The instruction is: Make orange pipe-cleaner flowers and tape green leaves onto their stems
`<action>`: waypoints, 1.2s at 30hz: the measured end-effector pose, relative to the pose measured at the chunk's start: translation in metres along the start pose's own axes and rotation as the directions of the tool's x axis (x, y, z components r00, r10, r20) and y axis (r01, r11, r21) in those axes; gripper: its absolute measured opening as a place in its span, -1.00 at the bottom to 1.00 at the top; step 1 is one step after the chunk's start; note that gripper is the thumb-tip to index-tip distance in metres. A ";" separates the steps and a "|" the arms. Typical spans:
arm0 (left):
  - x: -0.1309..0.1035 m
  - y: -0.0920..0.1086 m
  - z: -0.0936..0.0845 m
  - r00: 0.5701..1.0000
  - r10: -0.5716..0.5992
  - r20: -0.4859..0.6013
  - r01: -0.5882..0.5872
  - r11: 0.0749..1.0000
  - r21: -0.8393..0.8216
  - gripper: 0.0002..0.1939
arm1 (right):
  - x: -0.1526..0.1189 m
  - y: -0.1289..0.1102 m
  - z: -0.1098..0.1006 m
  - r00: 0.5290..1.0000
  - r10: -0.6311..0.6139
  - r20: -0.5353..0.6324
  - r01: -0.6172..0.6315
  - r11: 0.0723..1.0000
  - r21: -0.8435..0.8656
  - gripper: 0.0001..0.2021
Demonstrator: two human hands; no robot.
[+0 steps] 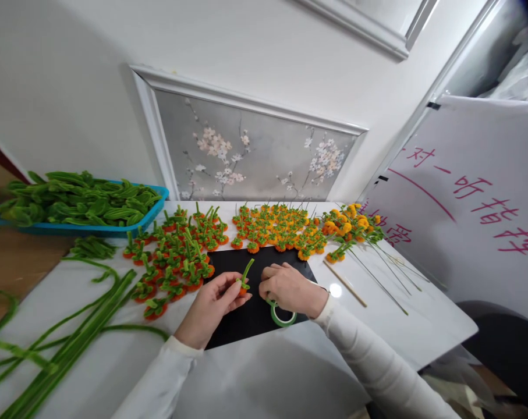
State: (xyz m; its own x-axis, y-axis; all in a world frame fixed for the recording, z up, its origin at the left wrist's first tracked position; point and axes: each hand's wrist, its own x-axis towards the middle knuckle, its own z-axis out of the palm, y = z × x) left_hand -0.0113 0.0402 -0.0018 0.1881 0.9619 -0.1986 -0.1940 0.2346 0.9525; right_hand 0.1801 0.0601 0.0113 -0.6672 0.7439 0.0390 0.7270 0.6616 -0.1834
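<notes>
My left hand pinches a small fuzzy flower with an orange head and an upright green pipe-cleaner stem. Over the black mat, my right hand has its fingers curled closed at a roll of green tape. A bit of green shows under those fingertips, at the roll's upper edge; the fingertips themselves are partly hidden. Left of the mat stand several orange flowers with thick green stems. Behind it are rows of orange and yellow flowers, some with thin wires sticking up.
A blue tray of fuzzy green leaves sits at the back left. Long green pipe cleaners lie across the left side. On the right are wired yellow flowers, a thin wooden stick and a board with red writing.
</notes>
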 end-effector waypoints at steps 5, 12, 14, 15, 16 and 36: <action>0.000 0.000 -0.004 1.000 -0.002 -0.015 0.002 0.999 -0.037 -0.70 | -0.003 0.003 0.005 0.997 0.005 -0.080 0.034 0.880 0.474 -0.87; 0.000 -0.002 -0.003 1.000 -0.020 -0.019 0.019 0.999 -0.038 -0.75 | -0.004 -0.002 0.026 0.963 0.268 -0.033 -0.084 0.415 0.906 -0.75; -0.001 -0.003 -0.003 1.000 -0.021 -0.018 0.021 0.999 -0.031 -0.75 | -0.002 -0.006 0.029 0.953 0.301 -0.042 -0.069 0.350 0.934 -0.73; -0.001 -0.003 -0.003 1.000 -0.020 -0.019 0.019 0.999 -0.028 -0.75 | -0.001 -0.007 0.029 0.950 0.310 -0.043 -0.066 0.332 0.941 -0.72; -0.001 -0.003 -0.003 1.000 -0.018 -0.021 0.017 1.000 -0.025 -0.76 | 0.000 -0.009 0.030 0.949 0.313 -0.041 -0.066 0.323 0.944 -0.71; -0.003 -0.002 -0.001 1.000 -0.008 0.010 0.008 1.000 0.017 -0.75 | 0.007 -0.020 0.040 0.866 0.452 -0.212 0.015 0.402 0.916 -0.82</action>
State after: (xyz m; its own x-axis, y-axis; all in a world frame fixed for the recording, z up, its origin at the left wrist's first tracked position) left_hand -0.0127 0.0369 -0.0035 0.1994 0.9584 -0.2042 -0.1763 0.2401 0.9546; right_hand 0.1541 0.0483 -0.0240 -0.2150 0.9635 0.1594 0.1334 0.1906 -0.9726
